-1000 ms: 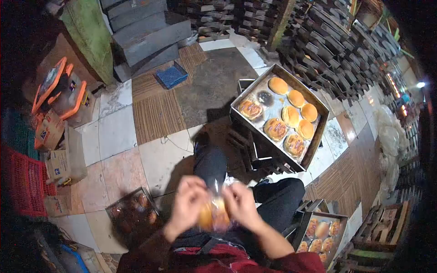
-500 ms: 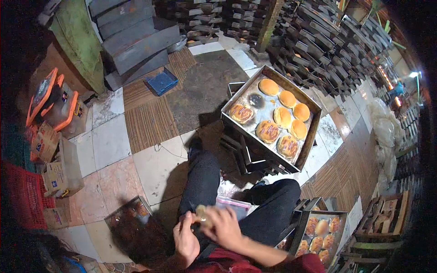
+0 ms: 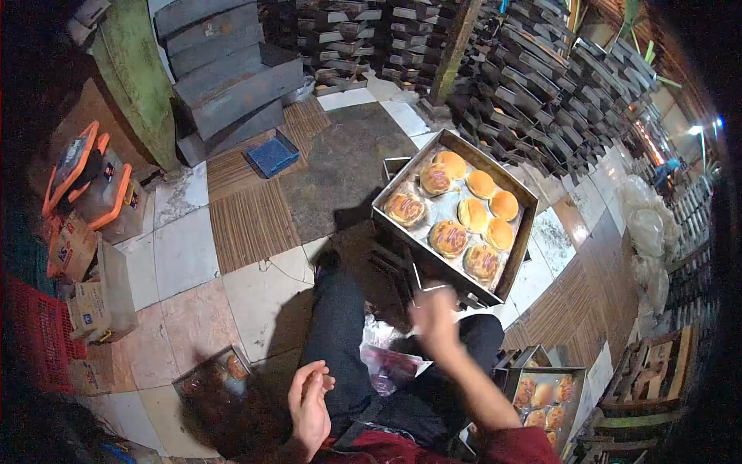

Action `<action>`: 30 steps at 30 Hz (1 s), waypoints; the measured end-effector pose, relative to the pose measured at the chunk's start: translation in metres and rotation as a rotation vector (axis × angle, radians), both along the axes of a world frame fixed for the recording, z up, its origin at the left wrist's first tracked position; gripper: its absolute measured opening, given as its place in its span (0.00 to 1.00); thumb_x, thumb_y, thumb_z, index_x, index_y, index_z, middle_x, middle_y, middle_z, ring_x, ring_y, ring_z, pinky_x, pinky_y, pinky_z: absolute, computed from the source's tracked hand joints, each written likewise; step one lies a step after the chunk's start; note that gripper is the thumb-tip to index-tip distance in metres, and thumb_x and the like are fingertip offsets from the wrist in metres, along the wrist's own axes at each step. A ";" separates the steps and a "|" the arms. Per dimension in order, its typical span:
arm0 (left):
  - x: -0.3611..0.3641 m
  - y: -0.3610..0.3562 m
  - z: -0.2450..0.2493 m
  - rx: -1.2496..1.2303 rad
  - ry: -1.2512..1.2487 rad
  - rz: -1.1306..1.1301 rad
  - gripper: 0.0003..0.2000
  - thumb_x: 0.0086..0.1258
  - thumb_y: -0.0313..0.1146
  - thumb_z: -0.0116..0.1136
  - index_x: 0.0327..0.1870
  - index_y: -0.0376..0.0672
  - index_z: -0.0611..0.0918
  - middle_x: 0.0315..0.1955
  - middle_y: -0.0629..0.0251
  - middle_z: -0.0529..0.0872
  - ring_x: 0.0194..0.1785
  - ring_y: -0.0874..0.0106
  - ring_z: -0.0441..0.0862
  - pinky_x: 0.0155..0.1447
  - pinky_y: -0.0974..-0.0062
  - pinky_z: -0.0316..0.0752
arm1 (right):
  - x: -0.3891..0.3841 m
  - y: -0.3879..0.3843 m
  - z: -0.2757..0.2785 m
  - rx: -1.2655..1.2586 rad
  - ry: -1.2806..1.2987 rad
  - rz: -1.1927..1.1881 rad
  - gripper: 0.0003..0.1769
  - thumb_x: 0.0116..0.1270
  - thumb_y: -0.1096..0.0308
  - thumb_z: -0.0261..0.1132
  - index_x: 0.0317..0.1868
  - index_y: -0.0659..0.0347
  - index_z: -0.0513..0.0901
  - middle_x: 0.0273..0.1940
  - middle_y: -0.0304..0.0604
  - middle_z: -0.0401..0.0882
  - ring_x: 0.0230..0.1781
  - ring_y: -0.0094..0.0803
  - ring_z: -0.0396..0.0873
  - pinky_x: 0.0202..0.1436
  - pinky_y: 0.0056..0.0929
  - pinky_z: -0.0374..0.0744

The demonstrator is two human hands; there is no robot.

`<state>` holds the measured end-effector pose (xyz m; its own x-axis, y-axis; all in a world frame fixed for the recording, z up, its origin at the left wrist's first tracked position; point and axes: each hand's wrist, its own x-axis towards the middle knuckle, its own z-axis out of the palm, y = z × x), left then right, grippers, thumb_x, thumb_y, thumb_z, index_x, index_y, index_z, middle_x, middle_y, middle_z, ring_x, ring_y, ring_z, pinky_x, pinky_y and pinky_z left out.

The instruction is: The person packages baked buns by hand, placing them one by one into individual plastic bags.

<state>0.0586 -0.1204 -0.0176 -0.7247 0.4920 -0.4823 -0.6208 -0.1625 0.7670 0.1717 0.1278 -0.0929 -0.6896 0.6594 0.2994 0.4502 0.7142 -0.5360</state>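
Small bakery, packing corner, I think. I sit low over tiled floor (image 3: 182, 247) with woven mats (image 3: 251, 220). Before my knees: big metal tray (image 3: 519, 246) holding round golden buns (image 3: 449, 237), some with dark drizzle on top. Second tray (image 3: 549, 372) with more buns at my right side. Behind: tall stacks of dark baking trays (image 3: 541, 85), very many. Clear plastic bags (image 3: 390, 363) on my lap. Cardboard boxes (image 3: 97, 298) and red crate (image 3: 35, 332) at left.
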 end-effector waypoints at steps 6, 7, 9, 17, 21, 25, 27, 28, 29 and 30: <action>0.017 0.021 -0.007 0.044 -0.016 -0.227 0.08 0.69 0.27 0.47 0.44 0.36 0.77 0.36 0.64 0.79 0.37 0.76 0.75 0.45 0.79 0.69 | 0.044 -0.124 -0.041 0.304 -0.629 0.602 0.22 0.56 0.64 0.54 0.53 0.57 0.73 0.64 0.47 0.59 0.68 0.49 0.52 0.68 0.54 0.52; 0.020 0.025 -0.007 0.046 -0.018 -0.234 0.08 0.69 0.27 0.47 0.44 0.36 0.77 0.36 0.64 0.79 0.37 0.76 0.75 0.45 0.79 0.69 | 0.047 -0.127 -0.039 0.312 -0.768 0.712 0.22 0.56 0.64 0.54 0.52 0.58 0.73 0.63 0.47 0.60 0.68 0.49 0.52 0.68 0.53 0.52; 0.024 0.030 -0.008 0.143 -0.043 -0.261 0.07 0.68 0.26 0.48 0.43 0.36 0.77 0.35 0.65 0.79 0.37 0.76 0.75 0.45 0.79 0.69 | 0.051 -0.133 -0.039 0.362 -0.631 0.782 0.20 0.55 0.63 0.54 0.50 0.58 0.74 0.61 0.47 0.61 0.66 0.50 0.54 0.66 0.52 0.55; 0.018 0.016 -0.033 0.066 -0.149 -0.216 0.06 0.68 0.28 0.49 0.42 0.39 0.77 0.33 0.68 0.79 0.35 0.78 0.76 0.42 0.80 0.71 | 0.046 -0.138 -0.027 0.245 -0.677 0.577 0.18 0.58 0.65 0.53 0.49 0.61 0.76 0.64 0.49 0.58 0.67 0.52 0.52 0.65 0.53 0.57; 0.014 0.007 -0.040 0.023 -0.074 -0.208 0.06 0.69 0.29 0.49 0.41 0.39 0.77 0.33 0.68 0.79 0.35 0.79 0.76 0.42 0.81 0.70 | 0.036 -0.143 -0.012 -0.016 -0.692 0.355 0.24 0.57 0.67 0.55 0.56 0.59 0.68 0.57 0.53 0.65 0.60 0.51 0.61 0.59 0.43 0.66; 0.018 0.003 -0.064 -0.142 0.025 -0.312 0.07 0.68 0.30 0.50 0.42 0.39 0.77 0.35 0.67 0.79 0.35 0.77 0.77 0.42 0.81 0.71 | 0.037 -0.122 -0.036 0.039 -0.738 0.194 0.25 0.57 0.67 0.53 0.59 0.52 0.68 0.57 0.49 0.65 0.55 0.47 0.64 0.60 0.46 0.63; 0.021 0.003 -0.065 -0.126 -0.013 -0.345 0.07 0.68 0.30 0.50 0.42 0.39 0.77 0.35 0.67 0.79 0.35 0.77 0.77 0.42 0.81 0.71 | 0.054 -0.126 -0.041 0.360 -0.623 0.572 0.24 0.57 0.65 0.54 0.56 0.60 0.69 0.57 0.50 0.66 0.60 0.48 0.62 0.61 0.46 0.63; 0.021 0.001 -0.067 -0.124 -0.001 -0.349 0.07 0.69 0.31 0.49 0.42 0.39 0.77 0.35 0.67 0.79 0.36 0.77 0.77 0.42 0.81 0.71 | 0.058 -0.131 -0.043 0.299 -0.541 0.625 0.23 0.57 0.67 0.53 0.55 0.57 0.69 0.57 0.52 0.64 0.60 0.49 0.61 0.61 0.48 0.62; 0.019 0.002 -0.067 -0.121 0.002 -0.349 0.07 0.69 0.31 0.49 0.42 0.39 0.77 0.35 0.67 0.79 0.36 0.77 0.77 0.42 0.81 0.71 | 0.058 -0.132 -0.047 0.302 -0.540 0.623 0.23 0.57 0.67 0.53 0.55 0.57 0.69 0.57 0.52 0.64 0.60 0.49 0.61 0.61 0.48 0.62; 0.017 0.002 -0.068 -0.128 0.038 -0.355 0.07 0.69 0.30 0.49 0.42 0.39 0.77 0.35 0.67 0.79 0.36 0.77 0.77 0.41 0.81 0.71 | 0.055 -0.131 -0.043 0.174 -0.561 0.538 0.23 0.57 0.65 0.56 0.54 0.60 0.68 0.57 0.56 0.63 0.58 0.52 0.64 0.57 0.47 0.67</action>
